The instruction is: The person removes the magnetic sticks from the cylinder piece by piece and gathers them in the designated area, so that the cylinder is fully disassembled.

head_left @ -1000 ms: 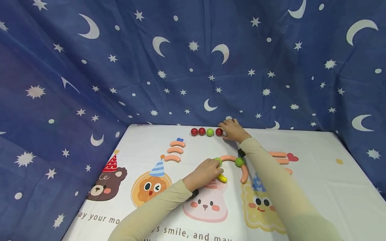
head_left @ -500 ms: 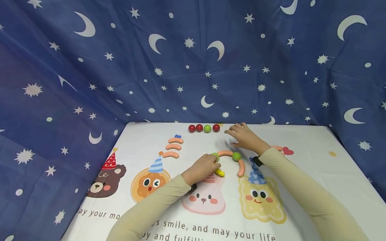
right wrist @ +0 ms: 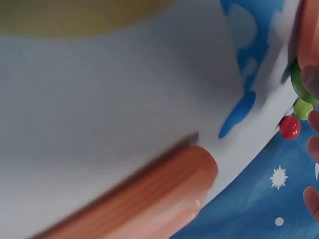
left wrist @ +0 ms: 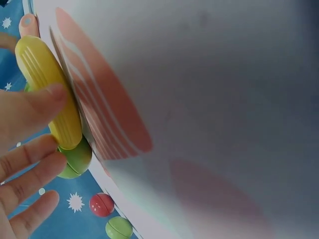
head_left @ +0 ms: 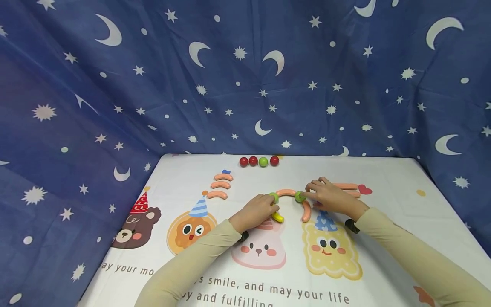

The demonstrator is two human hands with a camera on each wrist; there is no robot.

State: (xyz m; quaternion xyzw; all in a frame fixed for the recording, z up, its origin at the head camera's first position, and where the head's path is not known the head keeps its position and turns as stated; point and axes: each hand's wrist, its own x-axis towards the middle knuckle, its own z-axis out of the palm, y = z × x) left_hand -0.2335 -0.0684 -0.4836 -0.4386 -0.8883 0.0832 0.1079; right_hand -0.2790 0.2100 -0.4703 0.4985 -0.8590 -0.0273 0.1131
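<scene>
A curved yellow toy banana (left wrist: 37, 59) lies in my left hand (head_left: 258, 209), thumb on its face and fingertips at its edge. It touches a green ball (head_left: 273, 197) with a seam round it. A curved pink toy sausage (head_left: 286, 192) bridges from this ball to a second green ball (head_left: 300, 196). My right hand (head_left: 333, 197) holds that second ball between thumb and fingers, partly covering it. Another curved sausage (head_left: 306, 212) slants down from it. Together these pieces form an arch on the white tablecloth (head_left: 391, 204).
Three curved sausages (head_left: 220, 184) lie stacked at the left. Straight sausages (head_left: 347, 186) lie beyond my right hand, partly hidden by it. Along the back edge sits a row with red balls (head_left: 253, 161) and a green ball (head_left: 263, 162). A blue star-patterned curtain (head_left: 230, 85) rises behind.
My right hand has left the red ball at the end of the back row and come down and right to the arch's right green ball. My left hand stays on the toy banana.
</scene>
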